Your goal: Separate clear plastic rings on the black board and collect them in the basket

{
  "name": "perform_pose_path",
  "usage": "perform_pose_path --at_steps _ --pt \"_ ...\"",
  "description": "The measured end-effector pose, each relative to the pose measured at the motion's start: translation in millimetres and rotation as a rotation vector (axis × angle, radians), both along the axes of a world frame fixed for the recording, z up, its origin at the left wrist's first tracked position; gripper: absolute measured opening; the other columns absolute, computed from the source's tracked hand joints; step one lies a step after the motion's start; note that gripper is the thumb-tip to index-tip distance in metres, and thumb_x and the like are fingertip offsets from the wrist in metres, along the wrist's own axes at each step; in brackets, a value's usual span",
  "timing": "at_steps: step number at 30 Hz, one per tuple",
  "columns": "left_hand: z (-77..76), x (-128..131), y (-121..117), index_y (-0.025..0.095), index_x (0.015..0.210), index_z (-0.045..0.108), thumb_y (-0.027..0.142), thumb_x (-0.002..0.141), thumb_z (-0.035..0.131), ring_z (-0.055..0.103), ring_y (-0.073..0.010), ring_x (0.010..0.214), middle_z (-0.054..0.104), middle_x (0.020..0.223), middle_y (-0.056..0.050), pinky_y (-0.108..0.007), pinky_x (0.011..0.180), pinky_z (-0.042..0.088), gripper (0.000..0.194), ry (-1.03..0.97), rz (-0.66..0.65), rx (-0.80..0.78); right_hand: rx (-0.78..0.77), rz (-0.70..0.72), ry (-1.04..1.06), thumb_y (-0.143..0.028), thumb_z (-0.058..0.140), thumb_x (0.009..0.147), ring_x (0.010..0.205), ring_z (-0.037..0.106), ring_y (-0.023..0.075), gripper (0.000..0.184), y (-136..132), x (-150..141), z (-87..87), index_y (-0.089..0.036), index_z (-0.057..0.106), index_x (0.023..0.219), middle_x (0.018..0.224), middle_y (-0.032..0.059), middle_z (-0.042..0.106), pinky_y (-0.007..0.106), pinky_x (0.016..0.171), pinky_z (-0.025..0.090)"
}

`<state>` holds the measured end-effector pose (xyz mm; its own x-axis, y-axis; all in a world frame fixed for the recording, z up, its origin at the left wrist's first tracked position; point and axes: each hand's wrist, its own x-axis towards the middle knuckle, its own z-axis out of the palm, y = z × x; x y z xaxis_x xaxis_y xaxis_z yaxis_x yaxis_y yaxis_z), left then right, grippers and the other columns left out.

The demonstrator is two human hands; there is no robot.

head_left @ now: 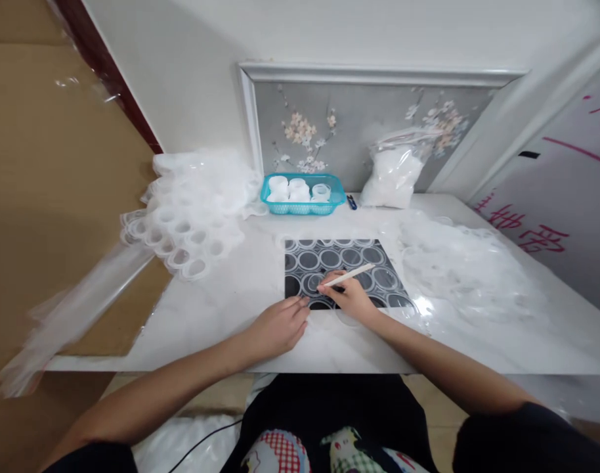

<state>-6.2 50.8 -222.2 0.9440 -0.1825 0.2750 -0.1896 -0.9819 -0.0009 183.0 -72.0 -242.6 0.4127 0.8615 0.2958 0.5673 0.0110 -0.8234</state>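
Observation:
A clear plastic sheet of round rings [344, 263] lies over a black mat [293, 286] on the white table [221, 309]. My right hand [352, 297] rests on the sheet, fingers pinched on a thin pale stick [352, 274] whose tip points down at a ring near the mat's front edge. My left hand [279, 324] lies on the table at the mat's front left corner, fingers curled loosely, fingertips touching the sheet's edge, nothing visible in it.
A heap of punched-out ring sheets [186, 210] hangs off the table's left side. More clear sheet [457, 269] lies crumpled on the right. At the back stand a turquoise basket [302, 207] with white round pieces, a blue pen [352, 202] and a filled plastic bag [393, 174].

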Motion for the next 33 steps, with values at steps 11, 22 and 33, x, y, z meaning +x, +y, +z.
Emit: perform_pose_path --at_steps 11,22,33 --pt "-7.9 10 -8 0.01 0.107 0.056 0.019 0.094 0.043 0.053 -0.0239 0.118 0.06 0.122 -0.016 -0.037 0.102 0.045 0.02 0.042 0.015 -0.076 -0.018 -0.004 0.042 -0.038 0.063 0.083 0.098 0.061 0.0254 0.019 1 4 -2.8 -0.022 0.072 0.078 0.083 0.0063 0.07 0.04 0.087 0.049" --pt "-3.2 8 -8 0.012 0.108 0.054 0.021 0.091 0.047 0.053 -0.0249 0.114 0.061 0.118 -0.014 -0.038 0.093 0.049 0.02 0.149 0.066 -0.284 -0.013 0.127 -0.541 -0.023 0.051 0.091 0.131 0.043 0.0263 0.021 -2 8 -6.8 -0.03 0.071 0.092 0.098 -0.0008 0.074 0.054 0.116 0.011" --pt "12.2 41 -13 0.009 0.111 0.057 0.035 0.094 0.048 0.06 -0.0257 0.103 0.065 0.11 -0.014 -0.037 0.091 0.048 0.033 0.143 0.006 -0.071 -0.039 -0.169 -0.179 -0.039 0.055 0.087 0.116 0.055 0.0294 0.021 -28 48 6.2 -0.025 0.07 0.081 0.09 0.0054 0.072 0.048 0.101 0.04"
